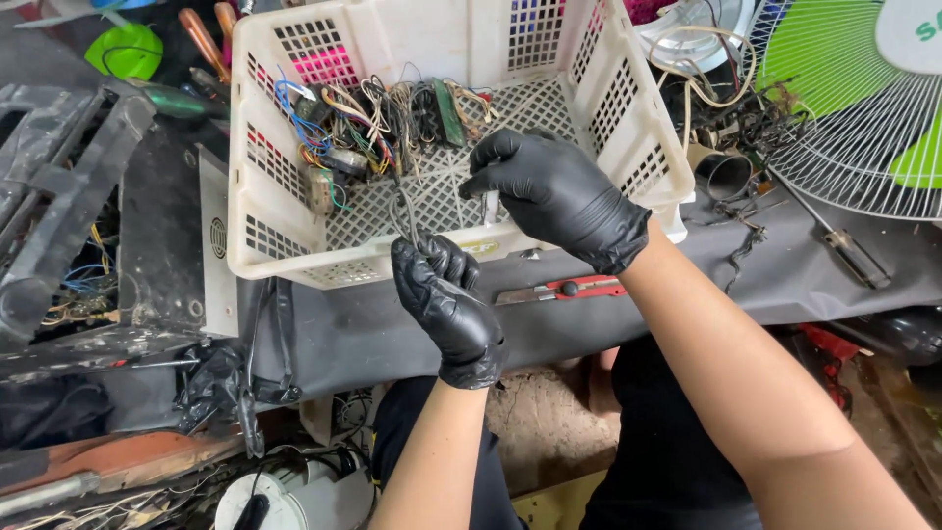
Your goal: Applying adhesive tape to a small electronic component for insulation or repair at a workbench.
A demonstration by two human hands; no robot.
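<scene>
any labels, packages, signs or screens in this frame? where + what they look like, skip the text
Fan badge: top right corner, centre of the green fan behind its white wire guard; rounded pale disc with green lettering, cut off by the frame edge.
Small sticker: front wall of the white plastic crate, between the gloved left hand and right hand; small yellowish oval, too blurred to tell more.
No packages, signs or screens visible.

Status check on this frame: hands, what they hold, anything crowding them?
Left hand shut on wire. Right hand pinching small pale piece. Both over white crate; tangled wires behind, cutter knife below.
</scene>
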